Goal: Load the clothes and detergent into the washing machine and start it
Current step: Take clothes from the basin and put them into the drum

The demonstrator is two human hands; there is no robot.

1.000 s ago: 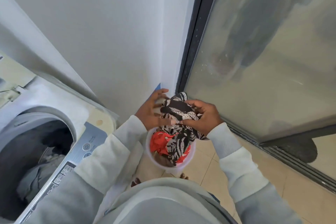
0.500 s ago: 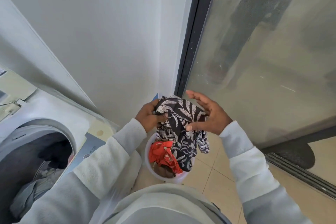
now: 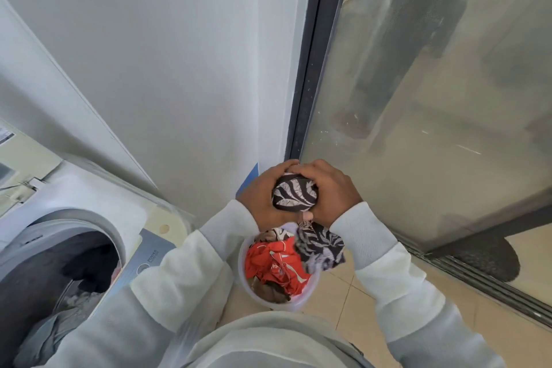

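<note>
A black-and-white patterned garment (image 3: 294, 196) is bunched into a ball between my left hand (image 3: 258, 197) and my right hand (image 3: 331, 191), both curled round it. Part of the cloth hangs down below my right wrist. Under my hands a white bucket (image 3: 286, 305) stands on the floor, holding a red garment (image 3: 276, 263) and some brown cloth. The top-loading washing machine (image 3: 89, 218) is at the lower left, its drum open with grey and dark clothes (image 3: 53, 329) inside.
The machine's grey control panel (image 3: 149, 257) runs along its right edge beside my left sleeve. A white wall stands ahead and a dark-framed glass door (image 3: 433, 98) fills the right. Beige tiles and a door track (image 3: 493, 290) lie at the lower right.
The patterned garment hung loose from my hands before; now both hands have gathered it into a tight ball above the bucket. My right hand has gone from spread to curled round it.
</note>
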